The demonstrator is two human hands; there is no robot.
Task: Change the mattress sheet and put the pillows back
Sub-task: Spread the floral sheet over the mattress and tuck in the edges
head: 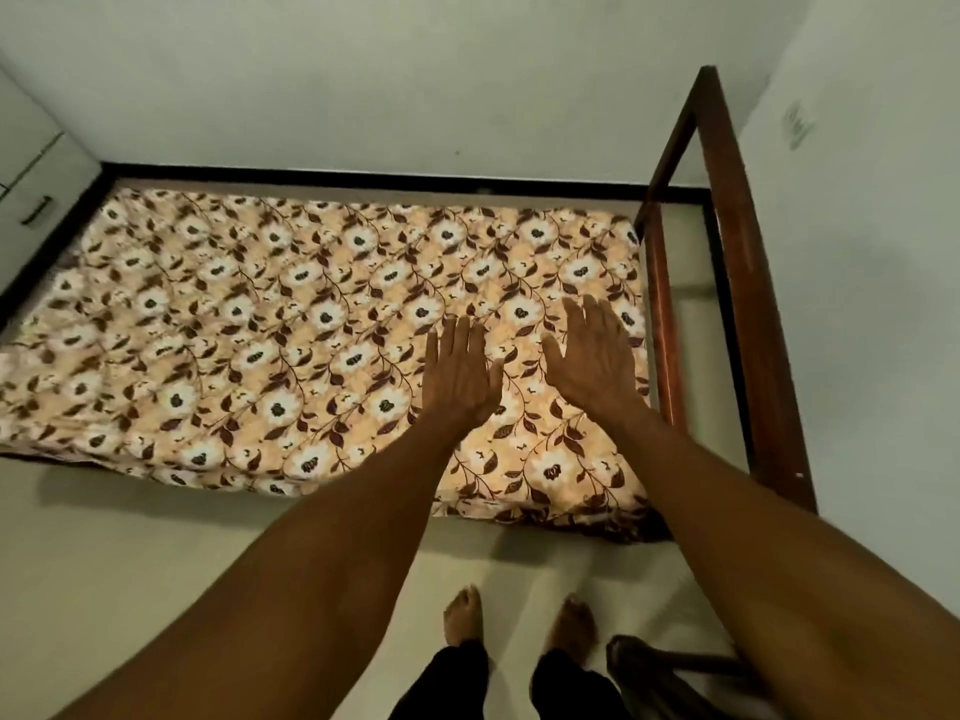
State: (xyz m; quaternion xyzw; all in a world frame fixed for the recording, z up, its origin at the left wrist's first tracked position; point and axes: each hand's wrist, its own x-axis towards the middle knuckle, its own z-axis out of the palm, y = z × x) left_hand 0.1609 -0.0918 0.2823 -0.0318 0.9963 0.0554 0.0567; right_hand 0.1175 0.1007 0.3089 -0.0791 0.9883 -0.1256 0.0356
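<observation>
Fingers (pixel 457 332) of the left hand (pixel 460 374) lie straight and close together, palm down, over the floral sheet (pixel 270 324), and they hold nothing; whether the palm presses the cloth or hangs just above it cannot be told. Beside it, the right hand (pixel 592 356) is spread the same way, its fingers extended and slightly fanned, gripping nothing, over the sheet near the right edge of the mattress. Both bare forearms reach in from the near side, the two hands side by side but apart. The sheet, peach-coloured with white flowers and dark brown leaves on trailing stems, covers the whole top of the mattress from the left end to the right end; it lies mostly flat with shallow ripples, and at the near right corner it hangs over the edge in loose folds (pixel 597 517). The mattress lies low on a pale floor (pixel 156 553), with a dark skirting strip (pixel 363 176) running along the base of the wall past its far edge. A dark wooden frame (pixel 727 252) stands upright just beside the right end of the mattress. At the far left a pale cabinet (pixel 31 168) with a dark handle shows partly. On the right wall (pixel 883 304) sits a small blurred fitting (pixel 797 124), too indistinct to read. The person's bare feet (pixel 462 613) and dark trouser legs stand on the floor at the near edge. No writing or label is legible anywhere.
</observation>
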